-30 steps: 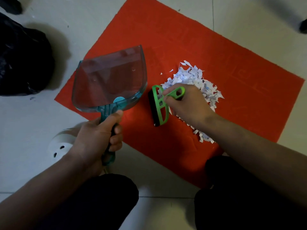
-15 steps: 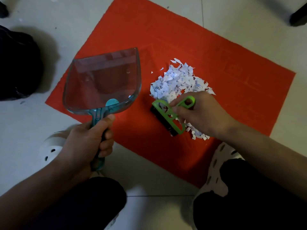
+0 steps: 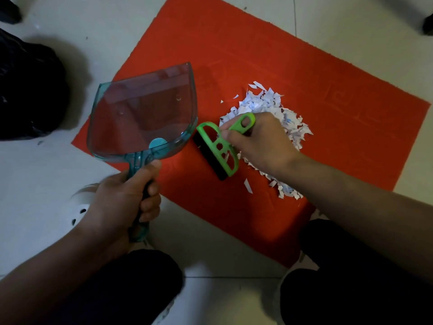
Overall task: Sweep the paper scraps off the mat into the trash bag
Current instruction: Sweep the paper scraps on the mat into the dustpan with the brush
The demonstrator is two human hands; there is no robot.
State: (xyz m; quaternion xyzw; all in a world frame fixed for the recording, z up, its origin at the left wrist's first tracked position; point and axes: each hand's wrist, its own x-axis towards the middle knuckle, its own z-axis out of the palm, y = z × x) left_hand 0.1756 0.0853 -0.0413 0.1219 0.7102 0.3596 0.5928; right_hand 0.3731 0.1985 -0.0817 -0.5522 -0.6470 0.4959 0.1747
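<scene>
A red mat (image 3: 328, 85) lies on the pale tiled floor. A heap of white paper scraps (image 3: 264, 104) sits near its middle, with a few loose bits toward the near edge. My right hand (image 3: 260, 144) grips the handle of a green brush (image 3: 219, 148) with black bristles, which rests on the mat just left of the heap. My left hand (image 3: 124, 202) grips the handle of a clear teal dustpan (image 3: 143, 113), empty, its pan over the mat's left corner. The black trash bag (image 3: 28, 90) sits on the floor at the far left.
My knees in dark trousers are at the bottom edge, with white perforated shoes (image 3: 80, 205) beneath them. Dark objects sit at the top left (image 3: 9, 10) and top right (image 3: 427, 25) corners.
The brush moved left and toward the dustpan, turning steeper against the heap's left side. The dustpan stayed held over the mat's left corner.
</scene>
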